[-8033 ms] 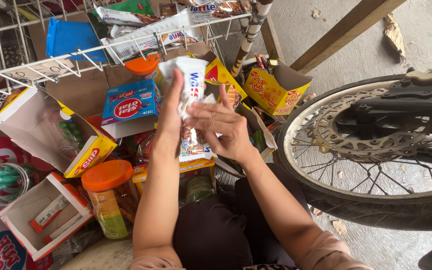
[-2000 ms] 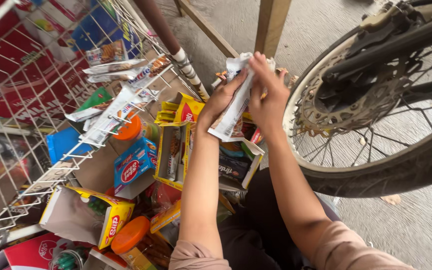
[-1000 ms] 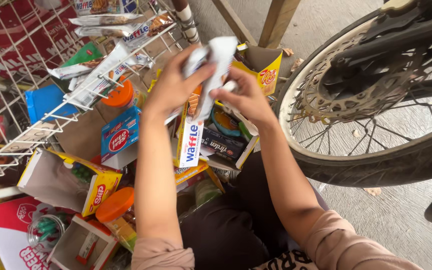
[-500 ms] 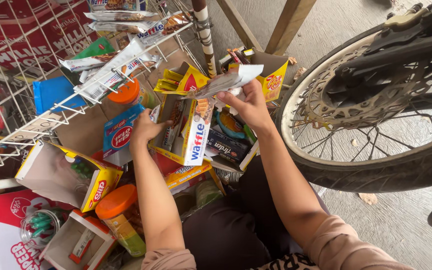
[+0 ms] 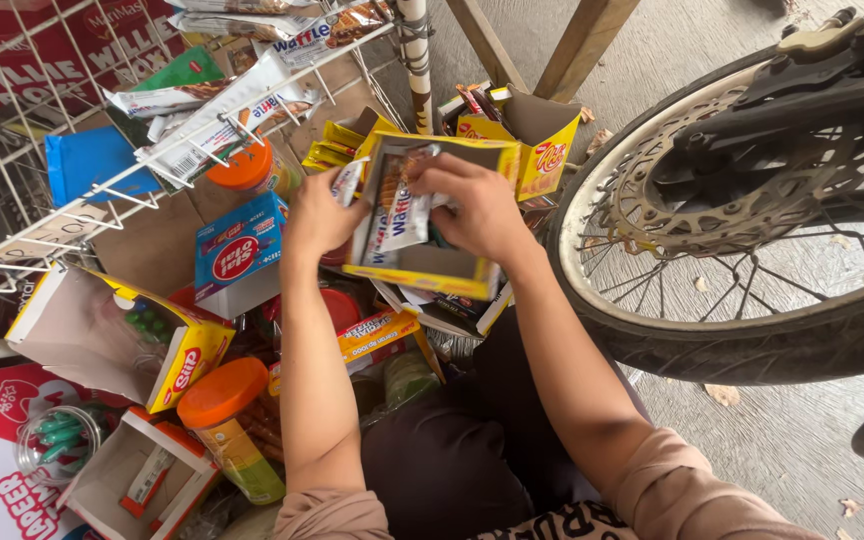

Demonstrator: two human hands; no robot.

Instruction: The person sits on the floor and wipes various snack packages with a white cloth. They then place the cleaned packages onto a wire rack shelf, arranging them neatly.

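Observation:
My left hand [image 5: 317, 215] grips the left side of an open yellow display box [image 5: 432, 275] and tilts it toward me. My right hand [image 5: 472, 205] reaches into that box, fingers closed on white wafer snack packets [image 5: 404, 215] inside it. More packets show at the box's left edge. Both forearms stretch out from my lap over a pile of snack cartons.
A white wire rack [image 5: 102, 150] with wafer packets on it stands at left. Below it lie a blue carton [image 5: 237, 250], an open yellow box [image 5: 122, 335] and orange-lidded jars [image 5: 227, 415]. A motorcycle wheel [image 5: 742, 230] fills the right; a wooden post [image 5: 577, 45] stands behind.
My right hand has come down from holding packets in the air to inside the yellow box. My left hand has shifted onto the box's left side and lifted it.

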